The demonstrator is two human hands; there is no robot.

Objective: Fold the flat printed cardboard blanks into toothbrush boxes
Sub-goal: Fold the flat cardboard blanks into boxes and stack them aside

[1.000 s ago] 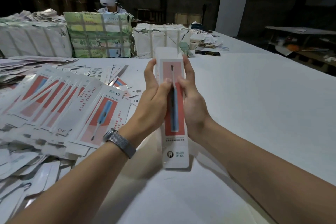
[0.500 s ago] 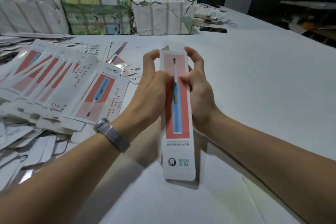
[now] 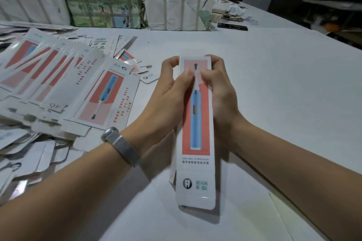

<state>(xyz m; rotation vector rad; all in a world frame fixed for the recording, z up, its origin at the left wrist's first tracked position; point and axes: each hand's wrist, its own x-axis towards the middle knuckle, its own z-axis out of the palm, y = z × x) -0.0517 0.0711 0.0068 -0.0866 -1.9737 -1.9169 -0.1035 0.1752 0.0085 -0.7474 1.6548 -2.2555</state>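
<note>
Two hands on one toothbrush box (image 3: 195, 133) above the white bench (image 3: 284, 88) | left hand (image 3: 172, 92) grips its upper left edge, thumb on printed face | right hand (image 3: 219, 92) grips upper right edge, likewise | top flap (image 3: 193, 53) seems unfolded | flat blanks (image 3: 64, 84) fanned at left | wrapped bundles (image 3: 176, 8) behind

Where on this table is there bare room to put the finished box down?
Bare white table lies right of the hands, from the wrapped bundles at the back toward the near edge. The left side is crowded with fanned flat blanks.
</note>
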